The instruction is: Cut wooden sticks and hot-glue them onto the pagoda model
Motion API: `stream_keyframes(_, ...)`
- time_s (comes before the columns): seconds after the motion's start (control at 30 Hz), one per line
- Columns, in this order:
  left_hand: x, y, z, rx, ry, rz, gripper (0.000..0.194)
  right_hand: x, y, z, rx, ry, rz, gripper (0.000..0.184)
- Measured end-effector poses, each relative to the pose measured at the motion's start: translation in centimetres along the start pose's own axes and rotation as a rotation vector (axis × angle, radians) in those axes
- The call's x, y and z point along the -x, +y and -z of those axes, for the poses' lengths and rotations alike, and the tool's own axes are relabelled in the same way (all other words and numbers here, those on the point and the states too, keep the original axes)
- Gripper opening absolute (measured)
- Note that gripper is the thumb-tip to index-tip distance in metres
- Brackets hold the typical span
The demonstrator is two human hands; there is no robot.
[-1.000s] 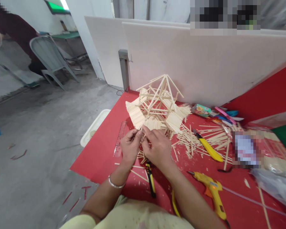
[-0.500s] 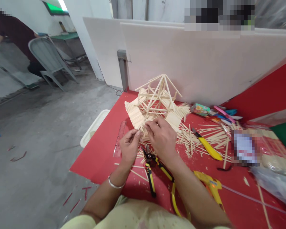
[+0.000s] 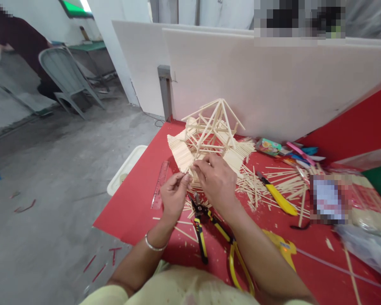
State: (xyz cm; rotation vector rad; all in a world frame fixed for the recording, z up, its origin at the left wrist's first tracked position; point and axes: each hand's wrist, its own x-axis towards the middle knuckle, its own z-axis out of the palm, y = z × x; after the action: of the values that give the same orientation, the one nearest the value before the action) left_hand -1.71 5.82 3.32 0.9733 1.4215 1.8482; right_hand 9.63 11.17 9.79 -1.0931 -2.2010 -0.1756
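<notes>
A model building of thin wooden sticks (image 3: 181, 153) stands on the red tabletop, with an open peaked frame on top and slatted roof panels around it. Close against its near side, my left hand (image 3: 174, 195) has thumb and forefinger pinched together. My right hand (image 3: 217, 180) faces it, also in a pinch, in front of the model's near edge. Whatever lies between the fingertips is too small to make out. Just below my hands, black-and-yellow pliers (image 3: 200, 209) lie with their handles spread.
Left of my hands lies a clear ruler (image 3: 160, 184). Loose sticks (image 3: 285, 184), a yellow utility knife (image 3: 279, 197) and a yellow glue gun (image 3: 284, 250) with its cord are on the right. White boards (image 3: 257, 84) stand behind. A person sits by a chair (image 3: 59, 65) at far left.
My hands keep almost the same pinched pose at the model's near side. The whole view has shifted very slightly, and my right forearm covers more of the glue gun.
</notes>
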Motion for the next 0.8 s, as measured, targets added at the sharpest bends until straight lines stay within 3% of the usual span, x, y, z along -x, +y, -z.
stream_keyframes(0.8, 0.03, 0.01, -0.12, 0.001, 0.018, 0.007, 0.023, 0.05, 0.03, 0.00, 0.011, -0.002, 0.007, 0.020)
